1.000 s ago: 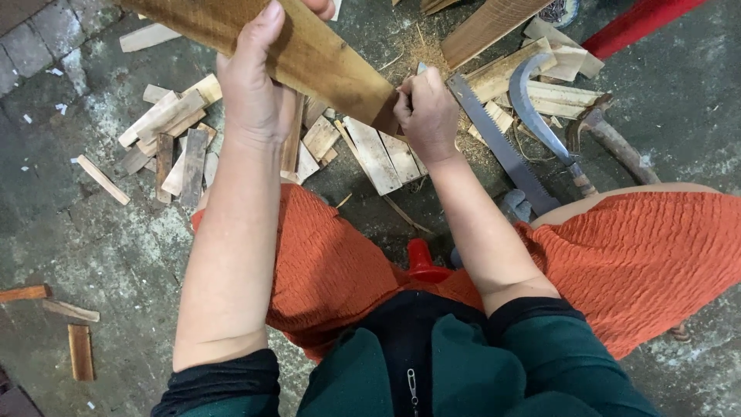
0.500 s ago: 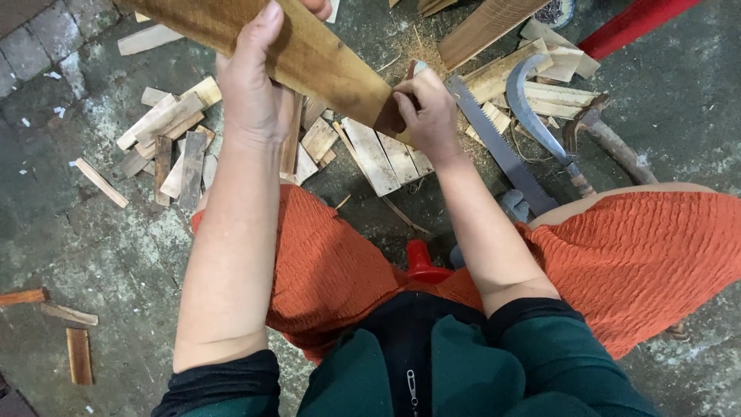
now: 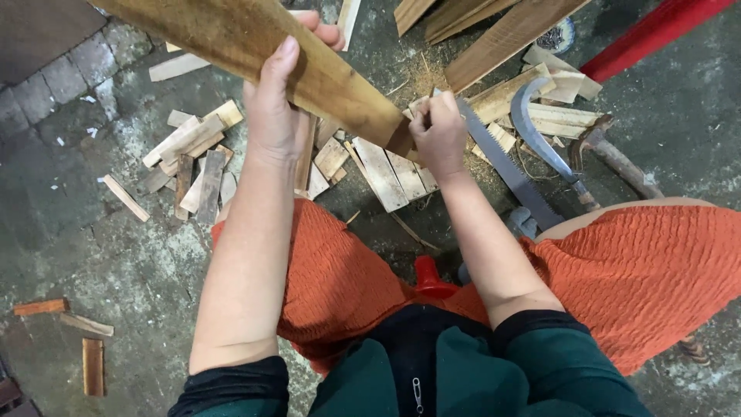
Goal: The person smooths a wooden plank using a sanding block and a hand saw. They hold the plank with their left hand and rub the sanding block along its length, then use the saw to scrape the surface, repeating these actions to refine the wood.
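A: State of each grip?

B: The left hand [image 3: 276,116] is clamped around the long wooden plank [image 3: 255,46], thumb on the near face, fingers wrapped over the far edge. The right hand [image 3: 440,131] is closed at the plank's lower end, just right of the left grip; whether it pinches the wood or a small tool, I cannot tell.

A: Hazards?

B: The plank is held tilted and mid-air, over the lap. If the left grip slackens, the lower end likely drops toward the knees. Rough grain at the right grip could drive a splinter into the fingertips. The saw [image 3: 505,166] and the curved sickle [image 3: 540,131] lie just right of the right grip, teeth exposed; a slip sideways could meet them.

A: Obscured items?

B: The plank's upper end runs out of frame. A red object [image 3: 431,279] between the knees is mostly hidden. The offcuts [image 3: 197,158] below the left grip overlap.
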